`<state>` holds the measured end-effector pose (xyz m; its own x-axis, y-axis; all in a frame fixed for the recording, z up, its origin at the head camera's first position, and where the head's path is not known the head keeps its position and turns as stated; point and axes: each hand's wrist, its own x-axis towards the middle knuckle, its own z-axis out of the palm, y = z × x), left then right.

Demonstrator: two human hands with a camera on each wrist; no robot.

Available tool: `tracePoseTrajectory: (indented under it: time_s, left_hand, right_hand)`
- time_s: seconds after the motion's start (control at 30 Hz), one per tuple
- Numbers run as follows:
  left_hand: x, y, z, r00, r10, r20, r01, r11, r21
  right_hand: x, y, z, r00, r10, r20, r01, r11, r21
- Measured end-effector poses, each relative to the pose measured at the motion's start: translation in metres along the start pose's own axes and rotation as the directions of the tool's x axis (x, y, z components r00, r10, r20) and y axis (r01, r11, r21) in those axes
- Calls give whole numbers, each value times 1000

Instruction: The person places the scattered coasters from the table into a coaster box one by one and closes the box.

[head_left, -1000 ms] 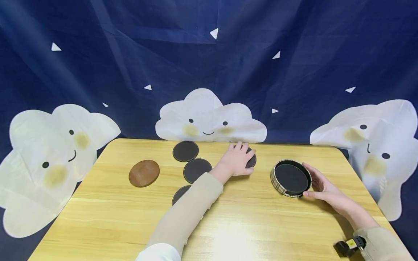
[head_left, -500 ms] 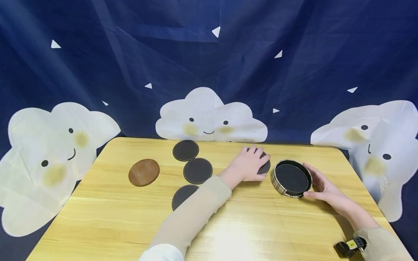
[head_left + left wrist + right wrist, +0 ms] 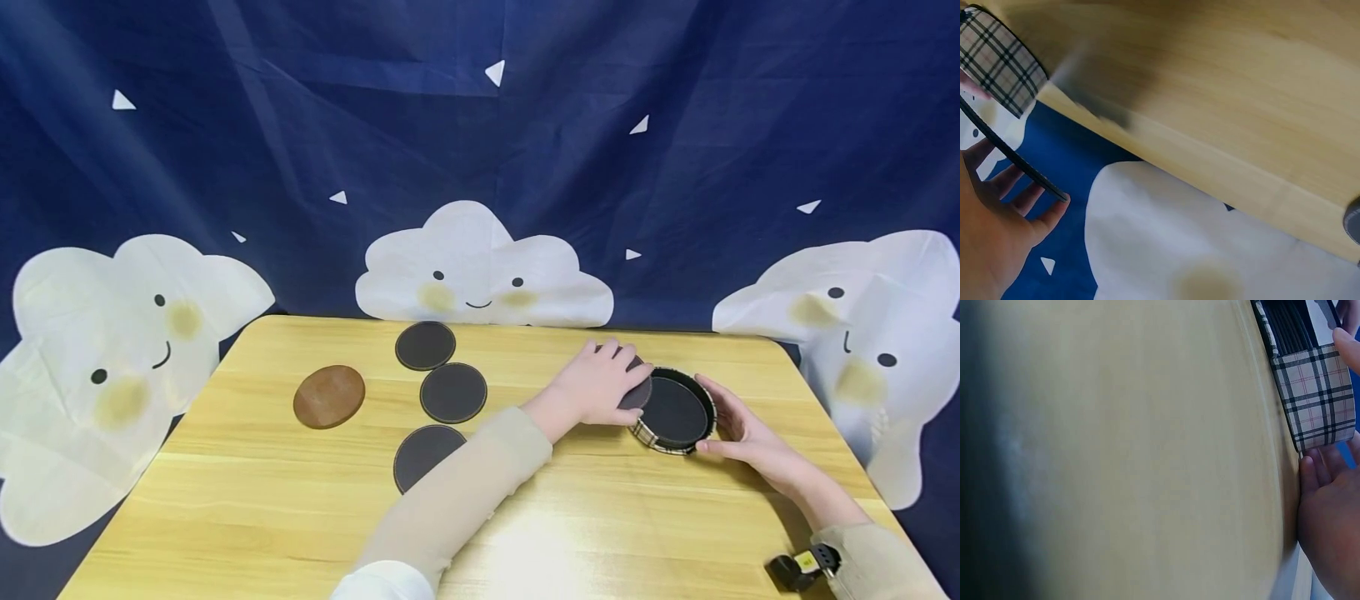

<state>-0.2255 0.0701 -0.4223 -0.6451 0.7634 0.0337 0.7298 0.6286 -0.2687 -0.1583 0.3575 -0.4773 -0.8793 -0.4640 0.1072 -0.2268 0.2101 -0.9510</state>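
Observation:
My left hand (image 3: 596,390) grips a dark round coaster (image 3: 637,385) from above, fingers spread over its far edge and thumb on the near side. In the left wrist view this coaster (image 3: 1017,159) shows edge-on, raised and tilted. It overlaps the left rim of a round plaid coaster holder (image 3: 651,436) in the head view. Dark coasters (image 3: 1290,325) are stacked inside the holder, seen through its side gap in the right wrist view. My right hand (image 3: 753,440) holds the holder's right side between thumb and fingers.
Three dark coasters lie flat left of the holder: one far back (image 3: 425,346), a middle coaster (image 3: 453,392), and a nearer coaster (image 3: 423,457) partly under the left sleeve. A brown disc (image 3: 328,397) lies further left. A blue cloud-print cloth (image 3: 420,125) hangs behind the table.
My left hand has carried the coaster rightward from near the table's back middle to the holder's rim. The right hand and the holder have stayed in place.

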Motion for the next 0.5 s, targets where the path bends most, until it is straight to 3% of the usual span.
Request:
tracePoseTrajectory:
  time_s: [0.5]
  left_hand:
    - [14,27,-10,998,44,41,-45,998,38]
  right_hand:
    - [0,-1,0,1000,15,11,-15,1000,12]
